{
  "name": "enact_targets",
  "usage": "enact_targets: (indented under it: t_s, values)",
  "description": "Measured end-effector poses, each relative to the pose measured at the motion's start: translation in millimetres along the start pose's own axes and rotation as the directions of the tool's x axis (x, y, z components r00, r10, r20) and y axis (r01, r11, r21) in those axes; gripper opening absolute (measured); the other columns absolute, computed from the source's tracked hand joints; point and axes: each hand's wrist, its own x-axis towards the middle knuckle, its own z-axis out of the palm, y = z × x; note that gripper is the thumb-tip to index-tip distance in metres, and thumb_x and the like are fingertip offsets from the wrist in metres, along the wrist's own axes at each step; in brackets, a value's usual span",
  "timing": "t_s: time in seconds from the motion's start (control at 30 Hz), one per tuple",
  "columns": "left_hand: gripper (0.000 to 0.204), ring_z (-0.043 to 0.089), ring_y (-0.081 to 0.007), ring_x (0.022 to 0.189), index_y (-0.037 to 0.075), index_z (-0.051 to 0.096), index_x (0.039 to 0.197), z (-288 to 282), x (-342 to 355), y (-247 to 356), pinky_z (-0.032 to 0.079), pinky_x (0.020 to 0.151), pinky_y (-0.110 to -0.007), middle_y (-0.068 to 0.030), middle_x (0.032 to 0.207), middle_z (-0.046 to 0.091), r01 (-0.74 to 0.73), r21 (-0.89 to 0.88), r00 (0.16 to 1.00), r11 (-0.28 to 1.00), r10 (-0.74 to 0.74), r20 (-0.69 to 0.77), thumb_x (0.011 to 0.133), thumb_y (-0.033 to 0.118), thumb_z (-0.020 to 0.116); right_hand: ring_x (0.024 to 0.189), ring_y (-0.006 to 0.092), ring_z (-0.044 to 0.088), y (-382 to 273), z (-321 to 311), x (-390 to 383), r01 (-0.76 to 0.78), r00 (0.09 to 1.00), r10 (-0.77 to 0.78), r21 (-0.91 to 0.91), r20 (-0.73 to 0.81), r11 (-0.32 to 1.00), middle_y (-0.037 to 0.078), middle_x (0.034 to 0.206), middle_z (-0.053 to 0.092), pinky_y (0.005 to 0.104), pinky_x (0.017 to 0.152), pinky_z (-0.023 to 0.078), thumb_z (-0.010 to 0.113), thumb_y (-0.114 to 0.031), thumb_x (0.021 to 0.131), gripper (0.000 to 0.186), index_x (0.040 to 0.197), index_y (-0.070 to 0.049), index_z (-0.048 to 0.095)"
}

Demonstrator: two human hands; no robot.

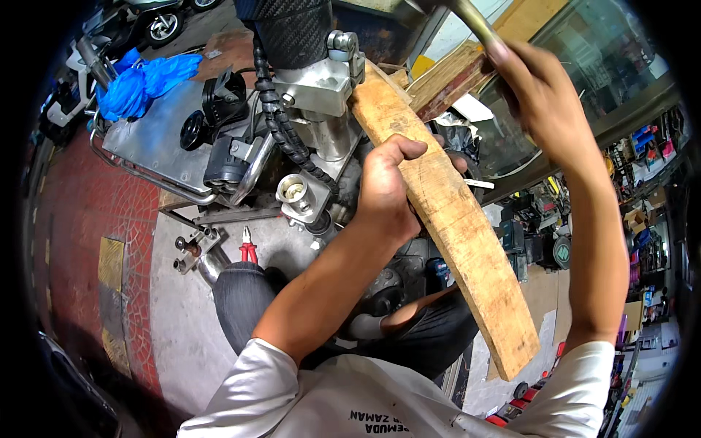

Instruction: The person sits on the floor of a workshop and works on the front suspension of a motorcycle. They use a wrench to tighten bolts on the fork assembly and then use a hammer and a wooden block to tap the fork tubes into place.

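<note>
A long wooden plank (pixel 456 212) runs diagonally from the machine at the top down toward my right arm. My left hand (pixel 394 175) is closed round the plank's upper half, thumb across its face and fingertips showing past the far edge. The plank's upper end lies against the silver metal block (pixel 314 87) of a machine with a dark textured cylinder (pixel 285 33). My right hand (pixel 537 95) is raised at the upper right, wrapped round the handle of a hammer (pixel 471 20). The hammer's dark head is blurred and partly cut off at the top edge.
Red-handled pliers (pixel 248 244) stand by my left knee. A metal cup-like fitting (pixel 296 191) sits below the machine. To the left is a metal-topped bench (pixel 157 131) with a blue plastic bag (pixel 142 80). Another piece of wood (pixel 453 77) lies behind the plank. Tools crowd the right side.
</note>
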Motion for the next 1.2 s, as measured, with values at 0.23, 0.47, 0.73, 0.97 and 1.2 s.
enact_targets:
  t_s: [0.23, 0.47, 0.73, 0.97, 1.2]
  values:
    - [0.039, 0.066, -0.0407, 0.093, 0.001, 0.052, 0.115, 6.7, -2.5, 7.9, 0.054, 0.087, -0.058, -0.0265, 0.099, 0.066, 0.056, -0.074, 0.998, 0.996, -0.053, 0.035, 0.084, 0.025, 0.05, 0.093, 0.0434, 0.069, -13.1, 37.5, 60.9, 0.23, 0.923, -0.071, -0.396, 0.377, 0.889, 0.027, 0.093, 0.071, 0.0489, 0.087, 0.053, 0.049, -0.049, 0.105, 0.058, 0.109, 0.005, 0.071]
    - [0.04, 0.065, -0.0421, 0.093, -0.001, 0.052, 0.114, 0.0, -7.1, 11.0, 0.054, 0.087, -0.059, -0.028, 0.101, 0.064, 0.026, -0.057, 0.996, 0.998, -0.021, 0.091, 0.083, 0.024, 0.048, 0.063, 0.0147, 0.054, -21.3, 5.5, 66.6, 0.124, 0.992, -0.125, -0.016, -0.032, 0.992, 0.004, 0.072, 0.056, 0.0308, 0.056, 0.043, 0.058, -0.055, 0.098, 0.054, 0.095, -0.002, 0.067]
    - [0.045, 0.067, -0.0409, 0.096, -0.004, 0.056, 0.118, -2.5, 2.1, 5.4, 0.055, 0.088, -0.059, -0.0231, 0.102, 0.065, 0.03, -0.083, 0.991, 0.996, -0.019, 0.133, 0.081, 0.021, 0.049, 0.071, 0.0273, 0.065, 7.0, 54.8, 44.1, 0.191, 0.963, -0.08, -0.439, 0.259, 0.878, 0.014, 0.068, 0.059, 0.0411, 0.069, 0.051, 0.052, -0.049, 0.104, 0.054, 0.093, 0.001, 0.068]
    - [0.049, 0.067, -0.0408, 0.097, -0.006, 0.054, 0.119, 1.5, -7.7, 7.8, 0.056, 0.088, -0.057, -0.0262, 0.103, 0.066, -0.015, 0.037, 1.0, 0.999, 0.014, 0.009, 0.079, 0.022, 0.05, 0.067, 0.0165, 0.056, -5.7, 4.7, 64.8, 0.04, 0.995, -0.023, -0.183, 0.098, 0.982, 0.005, 0.077, 0.06, 0.0331, 0.058, 0.046, 0.053, -0.058, 0.102, 0.058, 0.096, -0.002, 0.067]
    - [0.042, 0.065, -0.0408, 0.093, -0.002, 0.048, 0.116, 1.4, -3.5, -3.3, 0.054, 0.086, -0.058, -0.025, 0.104, 0.062, -0.049, 0.031, 0.995, 0.998, 0.046, 0.093, 0.082, 0.022, 0.048, 0.066, 0.0266, 0.06, 19.6, 37.1, 40.0, 0.112, 0.993, -0.102, -0.264, 0.052, 0.958, 0.012, 0.071, 0.061, 0.0426, 0.062, 0.047, 0.055, -0.047, 0.102, 0.048, 0.093, -0.001, 0.066]
